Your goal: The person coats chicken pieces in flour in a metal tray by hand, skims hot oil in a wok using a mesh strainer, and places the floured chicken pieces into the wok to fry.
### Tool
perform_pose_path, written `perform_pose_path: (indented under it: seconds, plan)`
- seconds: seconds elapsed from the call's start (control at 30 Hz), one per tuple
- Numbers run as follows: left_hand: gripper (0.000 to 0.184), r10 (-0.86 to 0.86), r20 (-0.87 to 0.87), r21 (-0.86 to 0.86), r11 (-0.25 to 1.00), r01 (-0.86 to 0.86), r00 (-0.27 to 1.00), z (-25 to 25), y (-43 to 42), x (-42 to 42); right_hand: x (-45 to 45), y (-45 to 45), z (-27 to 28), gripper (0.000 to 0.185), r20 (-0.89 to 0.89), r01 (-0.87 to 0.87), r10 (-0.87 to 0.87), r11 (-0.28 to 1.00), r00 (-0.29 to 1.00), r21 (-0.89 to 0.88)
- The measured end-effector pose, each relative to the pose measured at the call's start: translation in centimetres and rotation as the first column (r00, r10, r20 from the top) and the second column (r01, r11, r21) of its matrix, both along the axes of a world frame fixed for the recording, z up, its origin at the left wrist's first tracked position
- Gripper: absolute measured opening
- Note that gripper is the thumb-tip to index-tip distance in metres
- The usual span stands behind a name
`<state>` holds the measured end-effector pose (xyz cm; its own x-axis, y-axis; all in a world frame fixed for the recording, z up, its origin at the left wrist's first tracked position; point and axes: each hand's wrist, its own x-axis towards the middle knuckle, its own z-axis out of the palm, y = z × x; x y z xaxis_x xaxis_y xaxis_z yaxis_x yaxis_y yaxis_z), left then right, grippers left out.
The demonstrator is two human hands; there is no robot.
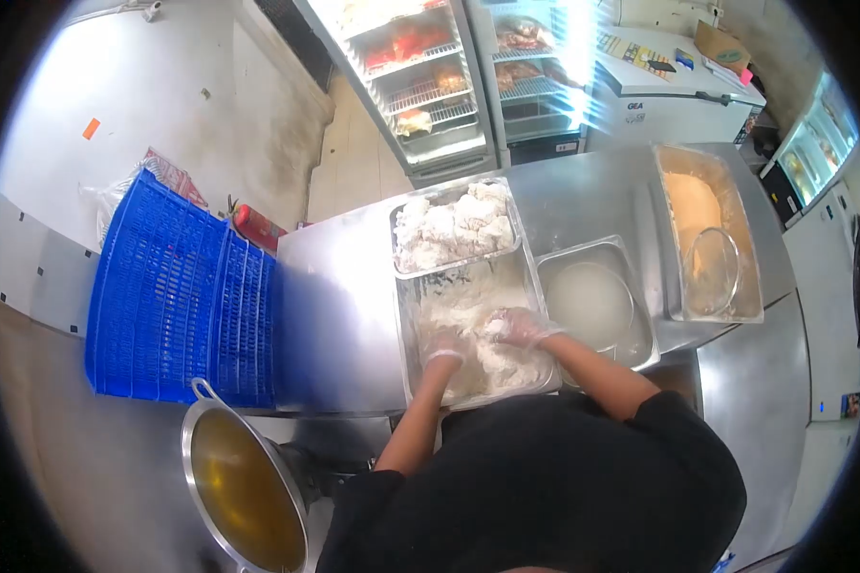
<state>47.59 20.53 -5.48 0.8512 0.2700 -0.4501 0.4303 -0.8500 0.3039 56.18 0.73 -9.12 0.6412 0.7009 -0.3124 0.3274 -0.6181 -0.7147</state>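
Note:
My left hand [444, 344], in a clear plastic glove, reaches into loose white flour [508, 368] in a deep metal tray [405, 334]. Its fingers are sunk in the flour and hidden. Beside it on the right, my right hand [518, 328], gloved the same way, has its fingers curled in at a white floury lump [495, 327]; I cannot make out what the lump is. At the tray's far end, a smaller metal pan [398, 260] is heaped with flour-coated pieces [454, 224].
Right of the flour stands a metal pan of cloudy liquid [591, 296]. Farther right, a tray of orange-brown powder [693, 210] holds a round sieve-like basket [712, 267]. Blue crates [162, 286] stand left, above a large pan of oil [244, 482]. Lit fridges [420, 86] stand behind the steel table [330, 325].

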Motion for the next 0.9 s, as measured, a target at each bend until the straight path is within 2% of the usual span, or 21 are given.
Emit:
perform_pose_path:
  seconds: [0.1,0.2,0.23,0.3,0.4,0.43,0.53,0.63,0.67,0.73,0.8,0.83,0.9]
  plan:
    - [0.047,0.113,0.199,-0.078,0.992,-0.099,0.973,-7.8,2.9,-0.4,0.5,0.0,1.5,0.050,0.081,0.068,-0.069,0.998,0.994,0.017]
    - [0.045,0.458,0.080,-0.196,0.878,-0.437,0.885,-9.4,4.3,0.4,0.6,0.2,0.9,0.054,0.172,0.207,-0.230,0.968,0.958,0.141]
    - [0.045,0.551,0.104,-0.377,0.792,-0.480,0.828,-9.0,4.2,0.4,0.5,0.6,1.0,0.049,0.273,0.189,-0.264,0.943,0.925,0.273]
    - [0.047,0.721,0.084,-0.695,0.537,-0.478,0.688,-7.5,3.1,-0.2,0.0,2.2,1.3,0.041,0.439,0.099,-0.358,0.855,0.824,0.509]
    - [0.043,0.684,0.288,-0.622,0.665,-0.413,0.670,-1.1,-3.2,0.0,-1.3,4.9,-0.6,0.032,0.363,0.081,-0.157,0.973,0.919,0.216]
    - [0.042,0.706,0.238,-0.575,0.656,-0.489,0.667,-2.5,-2.5,0.4,-0.1,5.2,-0.8,0.022,0.366,0.078,-0.117,0.990,0.923,0.119]
    - [0.044,0.823,0.134,-0.622,0.503,-0.600,0.551,-3.0,-1.3,0.6,0.1,4.3,-0.3,0.018,0.426,0.196,-0.360,0.903,0.830,0.382]
    - [0.046,0.748,0.134,-0.767,0.494,-0.410,0.649,-1.1,-3.3,0.4,-0.3,5.5,-2.1,0.019,0.437,0.045,-0.122,0.982,0.891,0.181]
    - [0.043,0.772,0.101,-0.775,0.456,-0.438,0.627,-1.3,-3.2,0.4,0.4,5.3,-2.0,0.021,0.388,0.037,-0.113,0.980,0.915,0.197]
    - [0.038,0.812,0.046,-0.787,0.388,-0.479,0.582,-2.5,-2.1,1.2,3.5,5.0,1.7,0.024,0.296,0.027,-0.098,0.971,0.950,0.238]
    - [0.043,0.810,-0.025,-0.786,0.347,-0.512,0.587,-6.5,1.0,2.0,6.3,4.0,5.1,0.031,0.318,-0.052,-0.125,0.868,0.940,0.494]
    - [0.045,0.809,-0.064,-0.783,0.322,-0.532,0.585,-7.6,2.2,2.0,9.4,4.4,4.6,0.035,0.368,-0.131,-0.049,0.885,0.929,0.447]
    - [0.042,0.833,-0.009,-0.942,0.179,-0.284,0.553,-3.6,2.0,2.1,14.0,5.7,3.7,0.041,0.443,-0.107,-0.140,0.867,0.886,0.487]
